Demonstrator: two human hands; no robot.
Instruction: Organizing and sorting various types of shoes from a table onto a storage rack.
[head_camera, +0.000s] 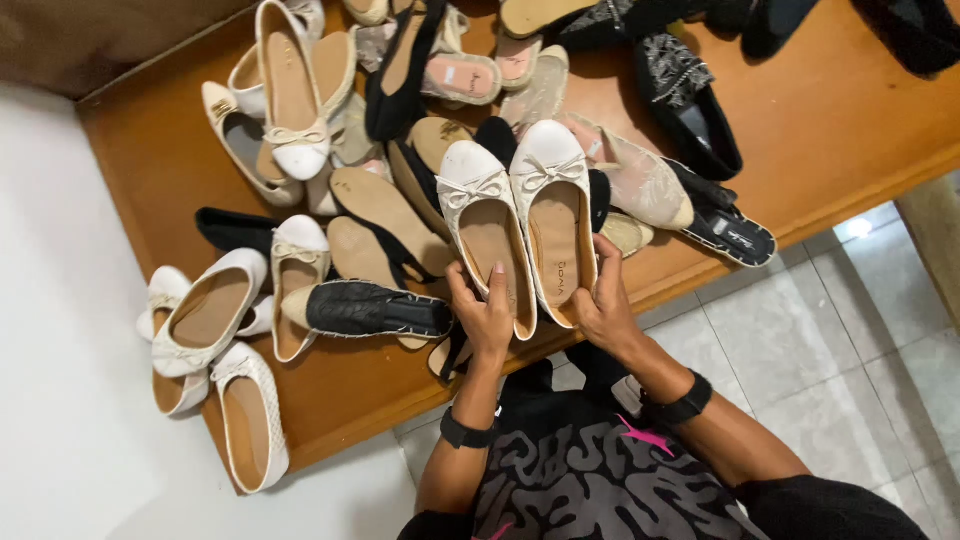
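The left hand (487, 318) holds the heel end of one white ballet flat (487, 232), with the fingers curled over the back rim and one finger laid inside on the tan insole. The right hand (603, 305) grips the heel end of the second white flat (553, 215) in the same way, the thumb on the inner edge and the other fingers wrapped under the outer side. Both hands are closed on the shoes, not spread. The two flats lie side by side, touching along their length, toes pointing away from the hands, each with a small bow on the toe

They rest on top of a pile of other shoes on a wooden platform (830, 130). Just to the left of the left hand lies a black slip-on shoe (375, 308), and farther left are some cream flats (210, 315). Beyond the right hand, a little away, there is a black sandal (730, 228) and a beige lace shoe (640, 180)

I judge that such flats are light and soft, with a thin sole that bends easily, so a toe would droop if held only by the heel. The upper looks smooth and a bit slippery. A better hold seems to be at the heel cup, where the shoe is stiffest, or across the middle with the thumb inside. The bows look delicate and should not be pulled
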